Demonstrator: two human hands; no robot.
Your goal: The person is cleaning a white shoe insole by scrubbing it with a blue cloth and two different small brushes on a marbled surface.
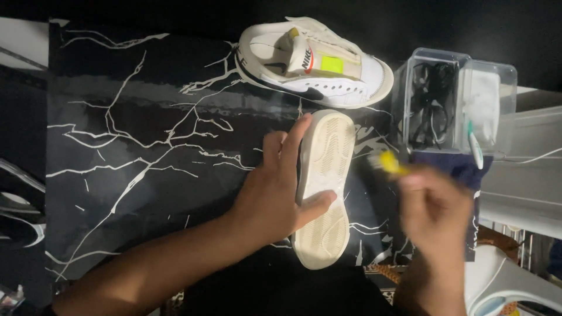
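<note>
Far right on the bench (146,117), a clear box (453,99) holds black cords; left hand (278,187) grips an upturned shoe (325,187), right hand (436,205) closed on a yellow brush (391,162)

Left hand (278,193) on upturned shoe sole (324,187), blurred right hand (436,213) with yellow brush (391,162), second shoe (313,61) behind

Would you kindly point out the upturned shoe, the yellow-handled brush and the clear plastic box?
upturned shoe (328,146): head view, on the bare sole's forefoot.
yellow-handled brush (391,162): head view, on the blurred yellow handle.
clear plastic box (453,76): head view, on its lid's middle.
</note>
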